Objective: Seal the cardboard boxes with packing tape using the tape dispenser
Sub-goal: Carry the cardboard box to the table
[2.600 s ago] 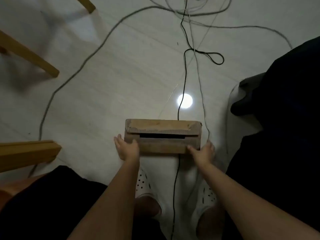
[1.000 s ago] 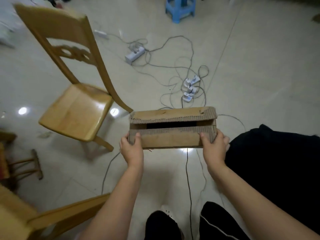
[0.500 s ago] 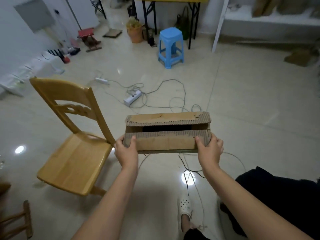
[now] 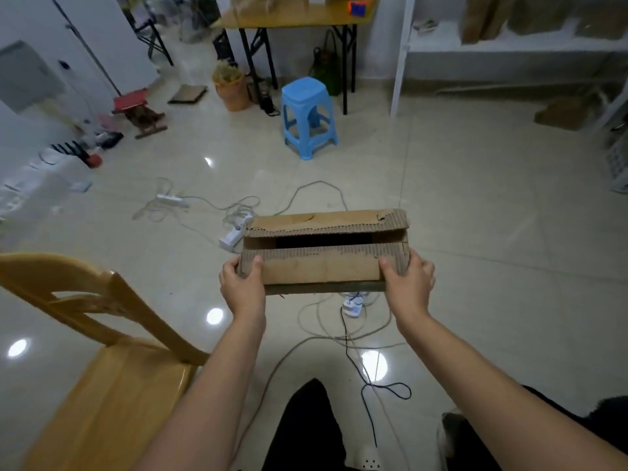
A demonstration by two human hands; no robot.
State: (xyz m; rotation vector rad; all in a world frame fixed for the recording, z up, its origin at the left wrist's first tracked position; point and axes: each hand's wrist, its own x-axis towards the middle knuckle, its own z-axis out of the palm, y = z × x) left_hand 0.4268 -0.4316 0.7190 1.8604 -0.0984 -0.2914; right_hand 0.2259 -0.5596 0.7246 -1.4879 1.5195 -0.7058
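Both hands, left hand [image 4: 242,289] and right hand [image 4: 409,284], grip an unsealed cardboard box [image 4: 324,253] at its ends; flaps gape, no tape applied, no dispenser visible.

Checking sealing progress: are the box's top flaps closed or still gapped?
Gapped. On the cardboard box a dark slot shows between the two flaps, and no tape is visible.

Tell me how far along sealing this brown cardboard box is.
Nothing looks sealed yet. The brown corrugated cardboard box shows no tape, and a dark gap runs between its top flaps. In hand: the left hand and right hand grip its ends, holding it above the floor. Left: all the taping; no tape dispenser is in view.
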